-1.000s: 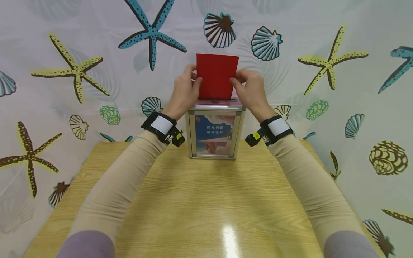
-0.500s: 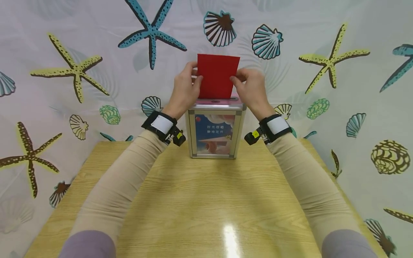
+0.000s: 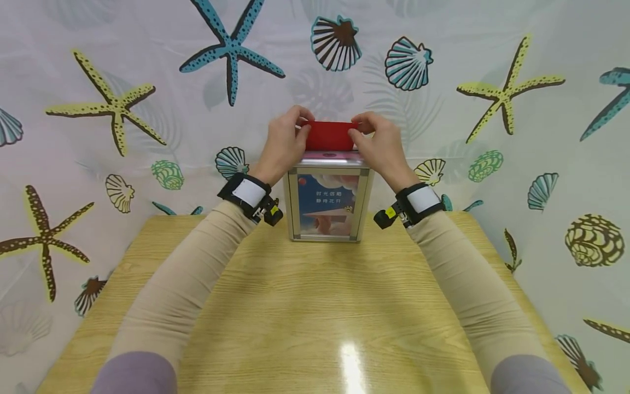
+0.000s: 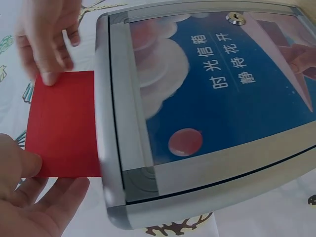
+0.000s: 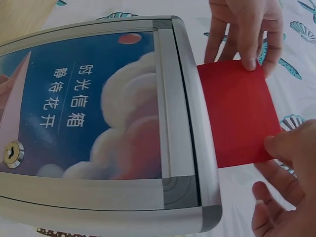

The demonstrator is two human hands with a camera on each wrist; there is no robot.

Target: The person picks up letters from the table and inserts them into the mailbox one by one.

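Observation:
A plain red card (image 3: 330, 137) stands upright at the top of a silver-framed letter box (image 3: 365, 202), its lower part hidden inside the slot. My left hand (image 3: 284, 142) pinches the card's left edge between thumb and fingers. On the opposite edge, my right hand (image 3: 384, 143) pinches it the same way. The left wrist view shows the red card (image 4: 64, 126) running in behind the box's metal rim, with the left thumb flat on its face. From the right wrist, the right thumb lies on a corner of the red card (image 5: 239, 116).
The letter box stands at the far end of a wood-grain table (image 3: 315, 306), close to a curtain (image 3: 418, 27) printed with starfish and shells. Its front panel (image 5: 84, 98) has a blue picture with white characters and a round metal lock (image 5: 14, 154).
The red card has gone down into the box, so much less of it shows above the top. Both hands have lowered with it, still holding its sides.

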